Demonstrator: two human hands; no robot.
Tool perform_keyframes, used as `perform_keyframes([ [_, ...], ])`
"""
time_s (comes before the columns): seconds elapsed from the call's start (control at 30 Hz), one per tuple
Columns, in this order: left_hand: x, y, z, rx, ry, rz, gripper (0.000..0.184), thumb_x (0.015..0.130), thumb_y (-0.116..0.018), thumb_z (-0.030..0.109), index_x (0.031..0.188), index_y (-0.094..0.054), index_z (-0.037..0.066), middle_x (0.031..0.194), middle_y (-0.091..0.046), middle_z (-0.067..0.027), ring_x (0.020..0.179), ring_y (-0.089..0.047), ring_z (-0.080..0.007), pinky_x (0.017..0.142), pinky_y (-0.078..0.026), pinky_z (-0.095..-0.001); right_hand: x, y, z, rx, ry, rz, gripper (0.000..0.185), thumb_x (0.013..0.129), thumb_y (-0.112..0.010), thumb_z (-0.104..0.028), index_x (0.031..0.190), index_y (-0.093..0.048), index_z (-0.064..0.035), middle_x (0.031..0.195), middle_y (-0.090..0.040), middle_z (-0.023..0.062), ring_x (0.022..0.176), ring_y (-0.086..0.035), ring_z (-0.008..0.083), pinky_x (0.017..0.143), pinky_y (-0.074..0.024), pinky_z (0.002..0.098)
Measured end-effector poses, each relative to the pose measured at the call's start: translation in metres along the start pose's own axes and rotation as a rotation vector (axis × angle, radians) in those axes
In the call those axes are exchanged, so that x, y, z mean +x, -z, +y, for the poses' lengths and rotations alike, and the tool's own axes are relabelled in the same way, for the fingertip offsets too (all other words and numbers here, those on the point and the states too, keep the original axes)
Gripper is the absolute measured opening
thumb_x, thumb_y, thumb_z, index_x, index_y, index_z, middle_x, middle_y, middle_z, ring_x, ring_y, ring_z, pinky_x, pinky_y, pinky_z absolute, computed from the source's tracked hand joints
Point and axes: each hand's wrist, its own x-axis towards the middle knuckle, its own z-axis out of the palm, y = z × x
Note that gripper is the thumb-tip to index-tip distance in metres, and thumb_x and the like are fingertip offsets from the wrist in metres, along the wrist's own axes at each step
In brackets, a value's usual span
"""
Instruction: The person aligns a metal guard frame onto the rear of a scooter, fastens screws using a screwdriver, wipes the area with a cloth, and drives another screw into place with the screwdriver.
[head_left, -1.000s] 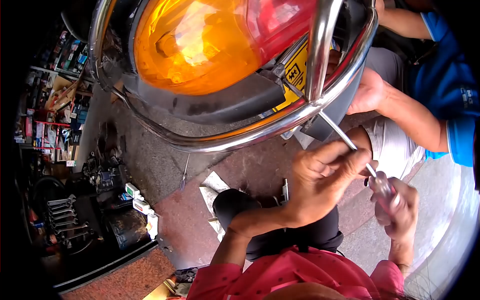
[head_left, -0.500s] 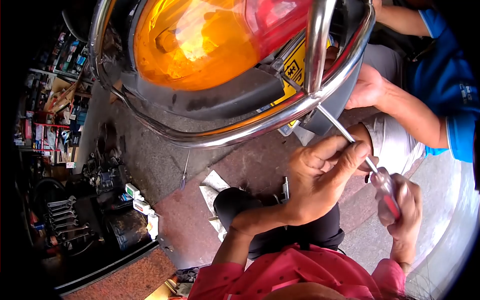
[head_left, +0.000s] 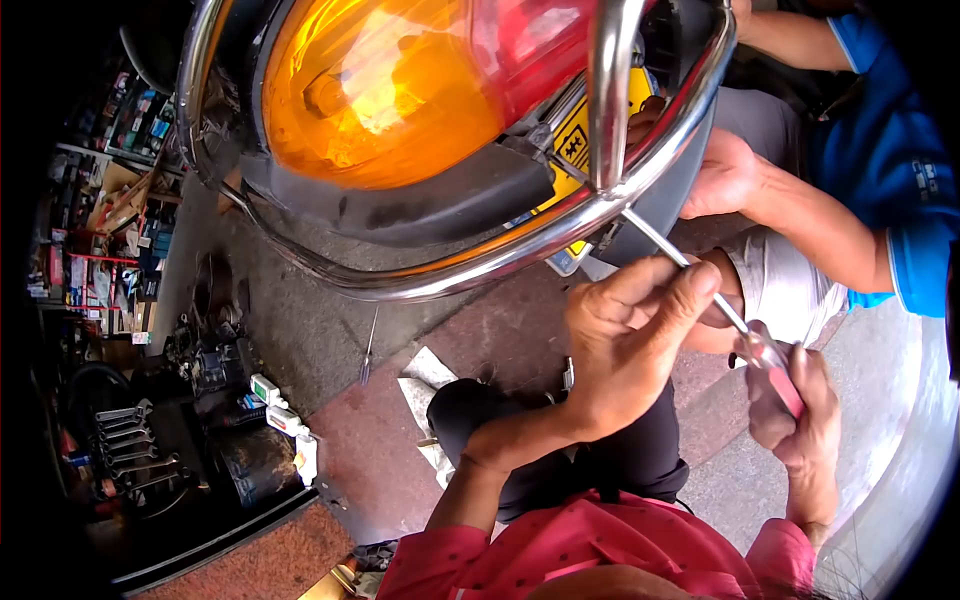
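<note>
My right hand [head_left: 800, 410] is wrapped round the clear and red handle of a screwdriver [head_left: 772, 372]. Its metal shaft slants up and left to the chrome guard bar [head_left: 470, 268] around a vehicle's rear light; the tip is hidden there. Thumb and fingers of my left hand [head_left: 630, 340] pinch the shaft midway. Above sits the orange and red tail light [head_left: 385, 95] in a dark housing. A yellow licence plate [head_left: 575, 150] shows partly behind the bars, beside a dark grey mudguard [head_left: 655, 215].
Another person in a blue shirt [head_left: 885, 180] reaches a hand [head_left: 730, 175] to the mudguard from the right. A second screwdriver [head_left: 368, 350] is below the guard. At left are a row of wrenches [head_left: 130, 440], white bottles [head_left: 285, 415] and cluttered shelves [head_left: 110, 210].
The light and guard have shifted slightly left in view, and my left hand with them. My right hand's grip on the screwdriver handle has turned a little.
</note>
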Motion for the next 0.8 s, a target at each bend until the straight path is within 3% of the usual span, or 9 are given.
perform_keyframes([
  [0.13,0.000,0.002,-0.007,0.062,-0.052,0.006,0.020,0.097,-0.057,0.012,0.092,-0.062,-0.007,0.076,-0.070,-0.0150,0.070,-0.069,-0.0181,0.068,-0.055,-0.0284,0.002,0.002,0.001,-0.333,0.253,-0.210,0.054,0.094,-0.054,-0.047,0.105,-0.056,0.0063,0.074,-0.060,0.0126,0.046,-0.048,0.0122,0.039,-0.0358,0.0266],
  [0.23,0.000,0.003,0.000,0.049,-0.016,0.013,0.019,0.096,-0.058,0.010,0.093,-0.063,-0.008,0.078,-0.069,-0.0145,0.072,-0.069,-0.0189,0.069,-0.055,-0.0284,-0.007,-0.006,0.013,-1.234,1.082,0.216,0.058,0.085,-0.067,-0.044,0.114,-0.054,0.0050,0.085,-0.063,0.0135,0.066,-0.060,0.0214,0.059,-0.0462,0.0341],
  [0.3,0.000,0.000,0.006,-0.053,-0.016,0.012,0.020,0.096,-0.058,0.011,0.093,-0.063,-0.008,0.079,-0.069,-0.0142,0.074,-0.069,-0.0192,0.069,-0.055,-0.0283,-0.007,0.003,0.015,-1.631,1.245,0.148,0.056,0.080,-0.070,-0.035,0.115,-0.054,0.0056,0.088,-0.062,0.0150,0.069,-0.060,0.0281,0.061,-0.0462,0.0356],
  [0.33,-0.001,0.004,-0.001,-0.091,-0.019,-0.011,0.020,0.097,-0.057,0.011,0.095,-0.063,-0.008,0.081,-0.069,-0.0138,0.075,-0.069,-0.0191,0.070,-0.055,-0.0280,-0.006,-0.001,0.015,-1.562,1.234,0.127,0.052,0.076,-0.071,-0.029,0.114,-0.055,0.0044,0.086,-0.060,0.0166,0.066,-0.057,0.0308,0.060,-0.0452,0.0357],
  [0.47,0.003,-0.001,-0.007,-0.047,-0.019,-0.028,0.024,0.099,-0.054,0.015,0.094,-0.062,-0.007,0.082,-0.070,-0.0154,0.075,-0.070,-0.0195,0.072,-0.055,-0.0282,0.000,-0.010,-0.005,-0.332,0.214,-0.117,0.051,0.091,-0.058,-0.044,0.102,-0.057,0.0061,0.072,-0.058,0.0090,0.040,-0.038,0.0050,0.036,-0.0253,0.0207],
  [0.57,0.005,0.003,-0.008,0.030,-0.001,-0.020,0.028,0.100,-0.052,0.018,0.092,-0.062,-0.007,0.083,-0.070,-0.0163,0.076,-0.070,-0.0203,0.073,-0.054,-0.0286,0.006,-0.006,-0.005,-0.157,0.081,-0.208,0.052,0.092,-0.058,-0.045,0.103,-0.056,0.0059,0.071,-0.056,0.0072,0.041,-0.041,0.0059,0.037,-0.0306,0.0216],
  [0.67,0.002,-0.002,0.001,-0.012,0.040,0.006,0.031,0.099,-0.053,0.020,0.090,-0.062,-0.008,0.081,-0.069,-0.0154,0.076,-0.070,-0.0209,0.072,-0.054,-0.0289,-0.002,-0.008,-0.001,-0.734,0.474,-0.133,0.052,0.093,-0.057,-0.044,0.108,-0.055,0.0051,0.074,-0.058,0.0087,0.049,-0.051,0.0102,0.044,-0.0413,0.0259],
  [0.7,0.002,-0.005,0.005,-0.080,0.035,0.024,0.031,0.099,-0.054,0.020,0.089,-0.062,-0.008,0.080,-0.069,-0.0151,0.076,-0.070,-0.0207,0.071,-0.055,-0.0290,-0.001,-0.014,0.005,-1.030,0.975,-0.040,0.048,0.087,-0.066,-0.034,0.114,-0.054,0.0037,0.078,-0.060,0.0107,0.057,-0.057,0.0167,0.050,-0.0459,0.0309],
  [0.8,-0.002,-0.003,0.009,-0.115,0.035,0.001,0.032,0.099,-0.052,0.019,0.089,-0.060,-0.009,0.089,-0.068,-0.0168,0.076,-0.067,-0.0179,0.070,-0.056,-0.0299,-0.012,-0.009,0.005,-1.804,1.423,0.065,0.064,0.068,-0.074,-0.013,0.125,-0.048,0.0051,0.088,-0.062,0.0126,0.061,-0.057,0.0248,0.058,-0.0472,0.0333],
])
